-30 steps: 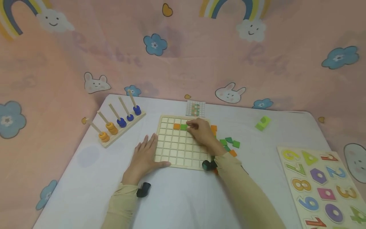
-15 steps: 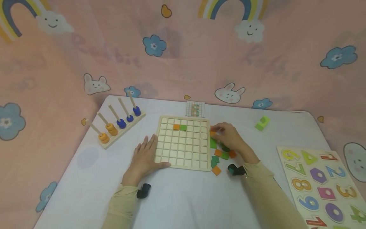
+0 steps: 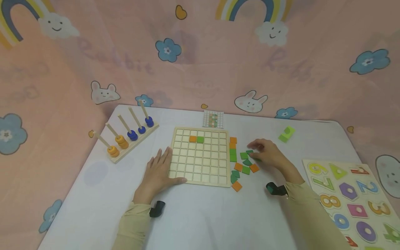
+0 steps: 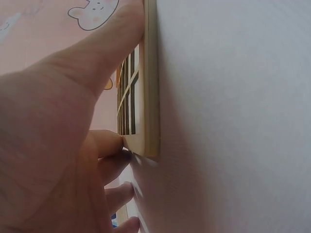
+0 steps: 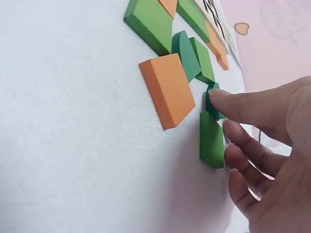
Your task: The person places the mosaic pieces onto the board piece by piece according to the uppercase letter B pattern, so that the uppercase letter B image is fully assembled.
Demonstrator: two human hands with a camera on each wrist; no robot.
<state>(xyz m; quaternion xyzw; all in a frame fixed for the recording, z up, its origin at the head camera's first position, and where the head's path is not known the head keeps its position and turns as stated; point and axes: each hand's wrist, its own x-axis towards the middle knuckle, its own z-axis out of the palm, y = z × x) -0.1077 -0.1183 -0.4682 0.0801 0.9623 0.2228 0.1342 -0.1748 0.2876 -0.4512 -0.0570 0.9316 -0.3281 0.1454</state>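
On the table lies a wooden grid board (image 3: 197, 159), with an orange square tile (image 3: 193, 139) and a green square tile (image 3: 200, 139) side by side in an upper row. My left hand (image 3: 156, 172) rests at its lower left corner, fingers spread along the left edge and thumb along the near edge (image 4: 151, 97). Right of the board, my right hand (image 3: 268, 153) is over the loose tiles. In the right wrist view the thumb touches a dark green curved tile (image 5: 210, 99), the other fingers loosely bent beside a green square tile (image 5: 210, 141). The index finger is mostly hidden there.
Several orange and green tiles (image 3: 246, 170) lie right of the board. A pattern card (image 3: 213, 119) lies behind it. A peg abacus (image 3: 134, 141) stands left, a green block (image 3: 286, 134) back right, and a number-and-shape puzzle (image 3: 356, 208) front right, partly under the right sleeve.
My right hand has left the green tile on the board and moved right, past the column of tiles, to the loose dark green ones. The left hand has stayed in place.
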